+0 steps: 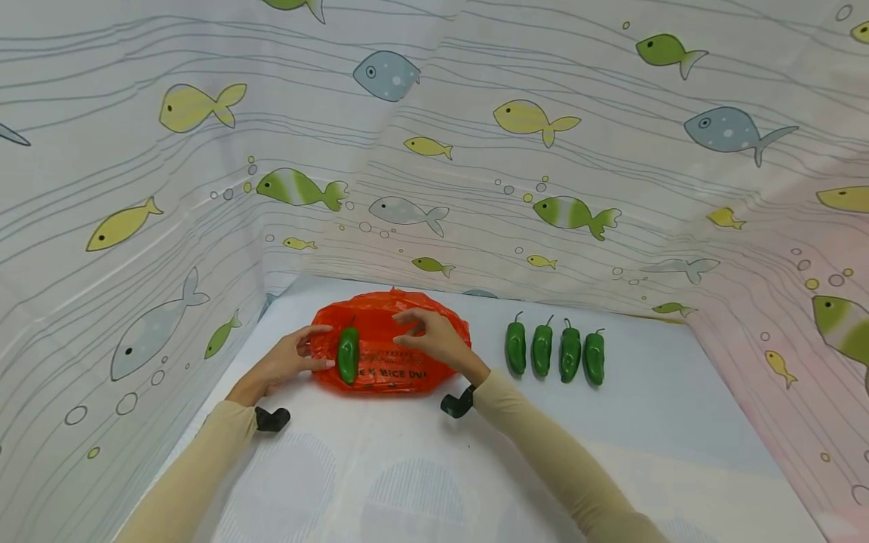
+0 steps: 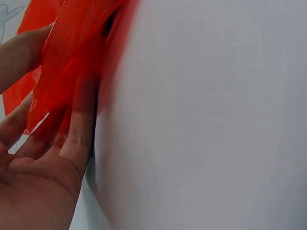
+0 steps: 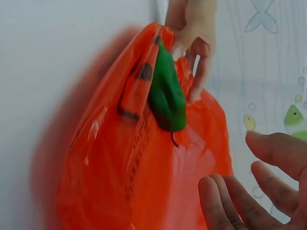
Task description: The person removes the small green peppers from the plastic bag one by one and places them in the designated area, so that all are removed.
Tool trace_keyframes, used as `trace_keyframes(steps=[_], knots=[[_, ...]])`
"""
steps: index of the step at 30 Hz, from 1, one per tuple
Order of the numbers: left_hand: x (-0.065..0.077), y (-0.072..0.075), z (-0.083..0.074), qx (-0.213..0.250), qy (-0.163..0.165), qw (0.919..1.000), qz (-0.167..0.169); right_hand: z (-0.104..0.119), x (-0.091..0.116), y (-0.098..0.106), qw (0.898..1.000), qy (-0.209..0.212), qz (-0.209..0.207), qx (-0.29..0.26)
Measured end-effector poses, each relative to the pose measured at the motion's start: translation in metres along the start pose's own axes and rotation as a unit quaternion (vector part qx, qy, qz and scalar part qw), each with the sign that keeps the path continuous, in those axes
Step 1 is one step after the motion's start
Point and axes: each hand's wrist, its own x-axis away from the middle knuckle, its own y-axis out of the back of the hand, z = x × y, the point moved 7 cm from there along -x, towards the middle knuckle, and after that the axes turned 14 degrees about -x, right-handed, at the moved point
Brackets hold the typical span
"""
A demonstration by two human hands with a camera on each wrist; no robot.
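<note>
A red plastic bag [image 1: 400, 381] with dark print lies on the white table, and one green pepper [image 1: 348, 354] rests on top of its left part, stem pointing away. At the bag's left edge is my left hand [image 1: 290, 356], its thumb and fingers spread apart beside the pepper. In the left wrist view, red film covers part of the left hand's fingers [image 2: 79, 124]. My right hand [image 1: 434, 338] hovers over the bag's right part, fingers loosely bent with nothing between them. From the right wrist view, the pepper [image 3: 166, 93] lies against the printed film, apart from the right fingers.
Several more green peppers [image 1: 541, 351] lie in a row on the table, right of the bag. Fish-patterned sheeting [image 1: 475, 173] walls the table at the back and both sides. A black camera mount [image 1: 456, 405] sits under the right wrist, another [image 1: 273, 419] under the left.
</note>
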Motion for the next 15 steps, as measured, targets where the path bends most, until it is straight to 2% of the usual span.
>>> trace_keyframes(steps=[9, 15], knots=[[-0.002, 0.002, 0.001, -0.013, 0.001, 0.9999, -0.001, 0.000, -0.013, -0.027, 1.000, 0.003, 0.013, -0.001], [-0.003, 0.001, 0.004, -0.017, 0.012, 0.9998, -0.001, -0.005, -0.019, -0.044, 0.999, -0.028, 0.014, -0.017]])
